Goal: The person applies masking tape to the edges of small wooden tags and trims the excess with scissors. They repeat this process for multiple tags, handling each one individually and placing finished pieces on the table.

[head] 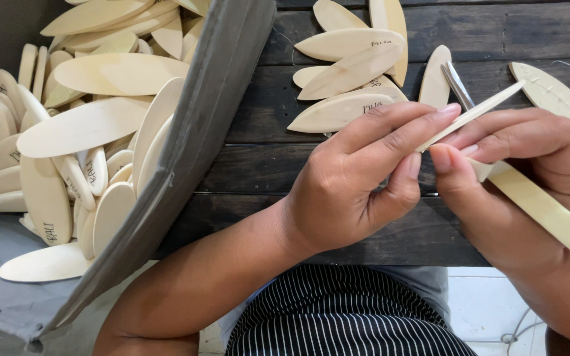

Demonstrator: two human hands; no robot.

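Note:
My left hand [357, 178] pinches the near end of a thin pale wooden oval piece [479, 112], seen edge-on and slanting up to the right. My right hand [516, 178] touches the same piece with thumb and fingers and also grips a long cream-coloured flat stick [549, 214] that runs off to the lower right. A metal tool tip [456, 84] shows just behind the held piece. Both hands meet over a dark wooden table [265, 171].
A grey fabric bag [186, 145] on the left holds several pale oval wooden pieces [94, 125]. More ovals lie in a loose pile [351, 72] on the table's far side, and one lies at the right [552, 95]. A striped apron [338, 316] is below.

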